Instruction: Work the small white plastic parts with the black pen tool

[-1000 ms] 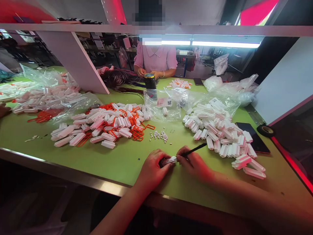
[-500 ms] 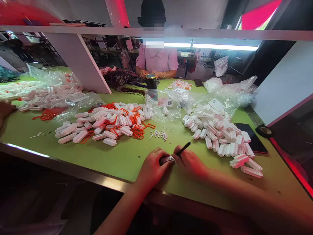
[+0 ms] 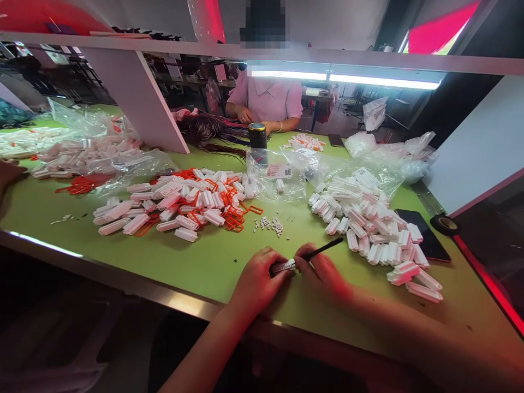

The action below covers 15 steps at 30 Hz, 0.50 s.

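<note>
One smooth green table (image 3: 196,278) bears two near heaps (image 3: 368,218) of ridged white plastic blocks. Right hand (image 3: 323,275): fingers gripping one slim black stick (image 3: 325,248). Left hand (image 3: 260,275): fingers closed around one oblong white block (image 3: 284,267), near the table's front edge, behind which lie many tiny white pegs (image 3: 268,224).
</note>
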### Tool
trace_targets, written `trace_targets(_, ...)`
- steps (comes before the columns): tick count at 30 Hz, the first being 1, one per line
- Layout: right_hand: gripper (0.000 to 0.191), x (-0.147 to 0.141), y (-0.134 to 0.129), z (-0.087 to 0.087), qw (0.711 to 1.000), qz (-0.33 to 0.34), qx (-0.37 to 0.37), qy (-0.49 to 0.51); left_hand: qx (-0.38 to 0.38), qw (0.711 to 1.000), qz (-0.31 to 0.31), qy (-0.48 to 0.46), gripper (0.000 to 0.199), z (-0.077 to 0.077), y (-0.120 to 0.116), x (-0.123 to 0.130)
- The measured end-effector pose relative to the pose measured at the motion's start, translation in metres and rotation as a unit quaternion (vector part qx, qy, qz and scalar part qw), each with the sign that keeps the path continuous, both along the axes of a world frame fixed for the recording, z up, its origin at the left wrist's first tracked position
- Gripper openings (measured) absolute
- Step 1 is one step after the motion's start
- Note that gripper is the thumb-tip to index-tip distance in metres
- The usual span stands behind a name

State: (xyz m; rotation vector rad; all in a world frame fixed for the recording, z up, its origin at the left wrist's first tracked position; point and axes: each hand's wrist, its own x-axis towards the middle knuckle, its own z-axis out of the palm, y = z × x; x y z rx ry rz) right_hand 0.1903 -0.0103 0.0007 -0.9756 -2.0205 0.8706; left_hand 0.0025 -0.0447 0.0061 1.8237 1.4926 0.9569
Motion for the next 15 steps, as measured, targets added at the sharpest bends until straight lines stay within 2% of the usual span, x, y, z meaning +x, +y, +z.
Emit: trace_targets(15,0.012,0.0011,-0.0027,-0.0037,0.999,-0.009,0.025,-0.027,-0.001,1.0,0.0,0.007,0.002,-0.0015,-0.0002,-0.001)
